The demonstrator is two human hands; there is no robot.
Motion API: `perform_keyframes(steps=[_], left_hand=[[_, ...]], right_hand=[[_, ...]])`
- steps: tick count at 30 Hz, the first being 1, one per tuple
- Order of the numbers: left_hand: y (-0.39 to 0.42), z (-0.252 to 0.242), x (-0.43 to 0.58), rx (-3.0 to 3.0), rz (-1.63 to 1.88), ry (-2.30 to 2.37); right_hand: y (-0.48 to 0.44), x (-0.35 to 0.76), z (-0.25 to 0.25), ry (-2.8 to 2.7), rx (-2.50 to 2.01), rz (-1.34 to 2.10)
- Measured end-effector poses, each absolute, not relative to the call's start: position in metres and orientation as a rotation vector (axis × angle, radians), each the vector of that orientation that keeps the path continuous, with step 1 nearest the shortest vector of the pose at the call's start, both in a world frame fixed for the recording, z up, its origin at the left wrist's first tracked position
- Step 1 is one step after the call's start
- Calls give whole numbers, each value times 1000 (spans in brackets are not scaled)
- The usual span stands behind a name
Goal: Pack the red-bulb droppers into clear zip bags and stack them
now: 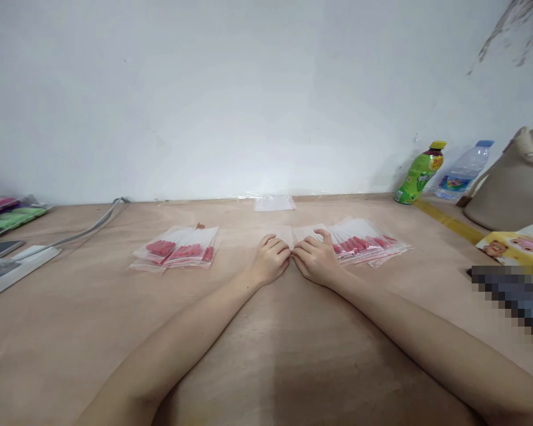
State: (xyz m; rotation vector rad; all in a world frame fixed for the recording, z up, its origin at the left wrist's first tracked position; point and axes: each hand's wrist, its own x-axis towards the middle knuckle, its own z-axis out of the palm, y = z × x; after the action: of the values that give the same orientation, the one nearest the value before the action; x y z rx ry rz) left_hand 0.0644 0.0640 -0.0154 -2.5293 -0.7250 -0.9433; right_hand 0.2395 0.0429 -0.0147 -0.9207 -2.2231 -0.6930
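Observation:
My left hand [272, 260] and my right hand [316, 257] meet at the middle of the table, fingers curled and fingertips touching. Both pinch the near edge of a clear zip bag [281, 231], mostly hidden behind them. To the right, against my right hand, a fan of overlapping zip bags [359, 231] holds small red pieces. Another group of zip bags [177, 251] with red pieces lies left of my left hand. Farther back, near the wall, rests a stack of flat clear bags [274, 203].
On the right stand a green drink bottle [416, 177], a water bottle [464, 171] and a beige bag [510, 183]; a yellow printed packet [515, 245] lies nearer. On the left are green and pink packs [15, 219], a grey cable [93, 226] and a phone [4, 247].

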Motion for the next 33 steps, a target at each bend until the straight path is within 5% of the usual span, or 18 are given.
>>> perform_keyframes(steps=[26,33], left_hand=[[48,1,-12,-2407,-783,-571],[45,1,-12,-2483,-757,-608]], right_hand=[[37,244,-10,-2151,-874,-643],[40,241,-16,-2305,-808,-196]])
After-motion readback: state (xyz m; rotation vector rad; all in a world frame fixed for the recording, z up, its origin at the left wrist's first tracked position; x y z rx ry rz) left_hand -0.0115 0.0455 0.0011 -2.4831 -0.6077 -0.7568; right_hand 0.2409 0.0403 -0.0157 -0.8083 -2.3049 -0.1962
